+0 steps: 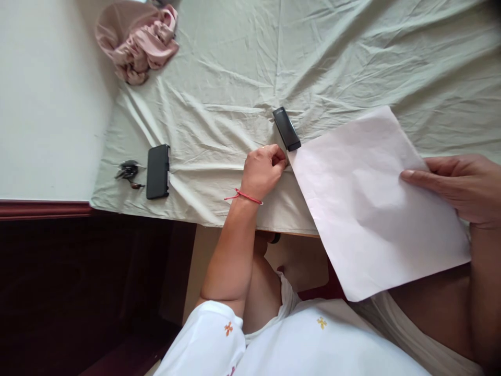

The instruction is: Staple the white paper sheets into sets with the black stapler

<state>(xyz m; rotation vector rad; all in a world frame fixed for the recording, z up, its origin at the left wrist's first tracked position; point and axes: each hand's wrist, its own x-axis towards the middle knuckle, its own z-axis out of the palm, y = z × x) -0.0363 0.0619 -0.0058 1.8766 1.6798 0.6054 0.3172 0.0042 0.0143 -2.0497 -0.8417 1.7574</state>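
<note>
White paper sheets (376, 209), apparently stacked, slant from the tabletop out over its front edge. My right hand (457, 183) grips them at the right side, thumb on top and fingers beneath. At their upper left corner lies a small black stapler (287, 129), its near end meeting the paper. Just below the stapler, my left hand (264, 167) is closed, its fingertips curled by the paper's left edge. What those fingers pinch, if anything, is hidden. A red string bracelet (248, 197) circles the left wrist.
A pale green cloth (219, 104) with wrinkles covers the table. To the left lie a black phone (158, 172) and a dark bunched item (129, 170), perhaps keys or earphones. Pink crumpled fabric (144, 44) sits at the back left, beside the white wall (47, 94).
</note>
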